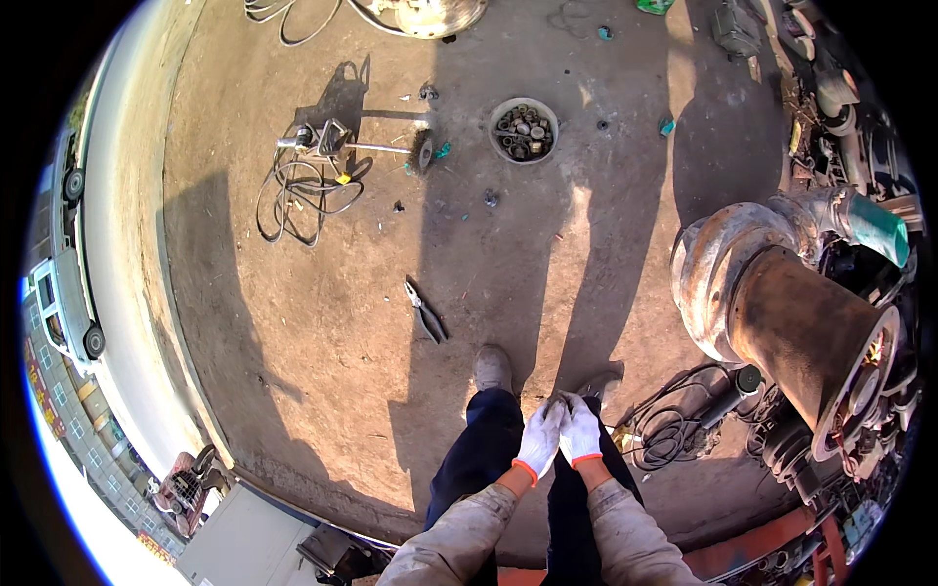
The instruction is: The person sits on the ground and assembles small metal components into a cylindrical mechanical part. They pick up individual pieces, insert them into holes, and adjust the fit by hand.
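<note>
My left hand (539, 437) and my right hand (580, 431), both in white work gloves with orange cuffs, meet in front of my legs. Their fingertips press together, and whatever is between them is hidden or too small to make out. Ahead and to the left, a pair of pliers (427, 314) with dark handles lies on the ground. Beyond it sits a round basin (495, 145) full of metal parts. A power tool (318, 140) lies farther left, its long shaft ending in a round, dark, brush-like wheel (421, 152).
A large rusty pump-like casing (803, 303) stands at right amid scrap metal. Near my right foot lies a coiled black cable (674, 420) beside a dark cylindrical tool (728, 396). Another cable (291, 200) loops around the power tool. A grey cabinet (249, 537) is at lower left, near the road.
</note>
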